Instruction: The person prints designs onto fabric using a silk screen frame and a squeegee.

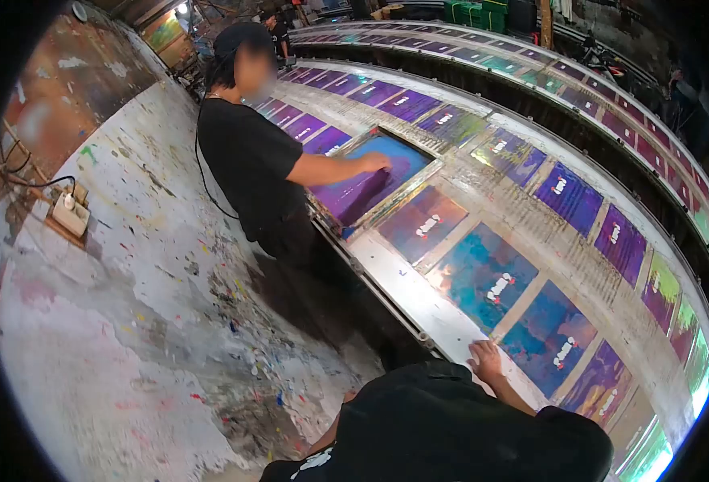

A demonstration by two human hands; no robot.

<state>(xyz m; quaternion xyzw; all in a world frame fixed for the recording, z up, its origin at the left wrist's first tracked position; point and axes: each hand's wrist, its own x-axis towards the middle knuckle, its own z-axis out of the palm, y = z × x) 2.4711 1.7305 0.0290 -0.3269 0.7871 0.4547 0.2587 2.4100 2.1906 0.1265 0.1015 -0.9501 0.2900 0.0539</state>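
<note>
My right hand (pixel 487 361) rests on the white near edge of the long printing table (pixel 418 297), fingers apart and holding nothing. Just beyond it lie dark blue printed panels (pixel 551 336) with small white and red lettering. At the left of my black shirt, only my forearm and a sliver of my left hand (pixel 349 397) show; its fingers are hidden. Farther along the table, a co-worker's hand (pixel 376 162) is over a screen frame (pixel 406 189) smeared with purple and blue ink, gripping a dark squeegee-like tool (pixel 368 195).
The co-worker (pixel 246 153), in a black shirt and cap, stands along the table's left side. Rows of printed panels cover this table and a second one (pixel 483 48) beyond a dark gap. A paint-spotted wall or floor surface (pixel 153 265) and a power socket (pixel 71 214) are at left.
</note>
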